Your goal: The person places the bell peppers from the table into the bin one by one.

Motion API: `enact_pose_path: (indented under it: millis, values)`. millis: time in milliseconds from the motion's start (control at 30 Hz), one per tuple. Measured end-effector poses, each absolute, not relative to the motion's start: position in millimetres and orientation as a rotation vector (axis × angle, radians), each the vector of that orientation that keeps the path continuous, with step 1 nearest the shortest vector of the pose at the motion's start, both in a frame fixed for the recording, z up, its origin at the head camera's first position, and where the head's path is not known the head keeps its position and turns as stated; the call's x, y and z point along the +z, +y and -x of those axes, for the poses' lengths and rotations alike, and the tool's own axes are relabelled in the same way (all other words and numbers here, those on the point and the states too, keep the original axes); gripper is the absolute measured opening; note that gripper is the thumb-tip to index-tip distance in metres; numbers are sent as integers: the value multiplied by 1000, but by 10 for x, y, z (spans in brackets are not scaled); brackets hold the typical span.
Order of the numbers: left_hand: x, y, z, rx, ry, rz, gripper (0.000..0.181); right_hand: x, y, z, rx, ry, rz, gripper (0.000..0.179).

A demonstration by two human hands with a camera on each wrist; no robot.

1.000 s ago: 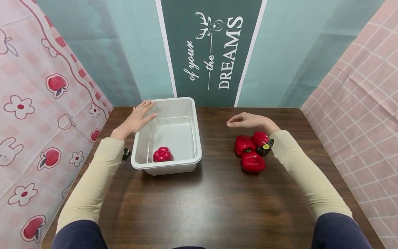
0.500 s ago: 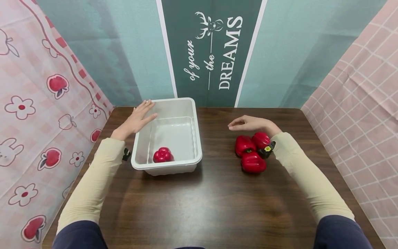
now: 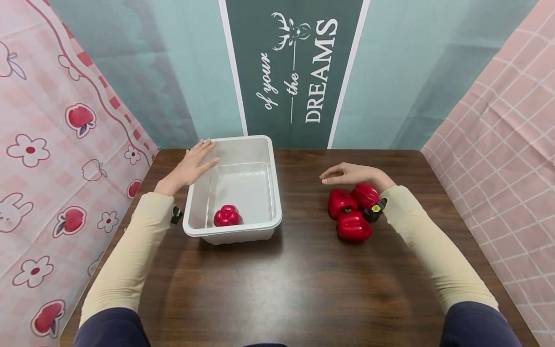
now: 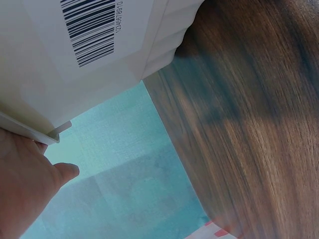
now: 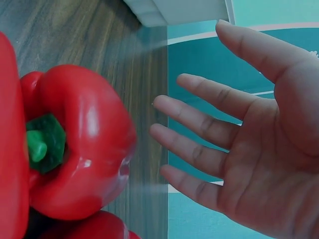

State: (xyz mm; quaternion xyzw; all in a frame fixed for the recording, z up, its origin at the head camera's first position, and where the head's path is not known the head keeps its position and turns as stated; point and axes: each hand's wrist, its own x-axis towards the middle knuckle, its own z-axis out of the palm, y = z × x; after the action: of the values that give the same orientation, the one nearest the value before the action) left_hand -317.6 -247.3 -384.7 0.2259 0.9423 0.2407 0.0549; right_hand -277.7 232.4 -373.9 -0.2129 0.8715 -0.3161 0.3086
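Red pepper inside white bin, three red peppers outside it

Reads in white script and capitals, turned sideways on the dark green band of the backdrop, "of your", "the" and "DREAMS", and in small digits beside the barcode on the outer wall of the white bin, "12345678910".

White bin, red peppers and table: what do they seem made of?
White bin: probably rigid plastic, low sheen, with a moulded rim.
Red peppers: smooth, glossy surface with bright highlights; real or artificial, I can't tell.
Table: dark brown wood grain, reflective; wood or laminate.
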Motion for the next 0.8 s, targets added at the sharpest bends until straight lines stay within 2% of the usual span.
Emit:
enact_pose_path:
  millis: [800]
  values:
    - [-3850,-2482,3188,747,2849,-681,69,-3822,2445,2756,-802,2195,537,52]
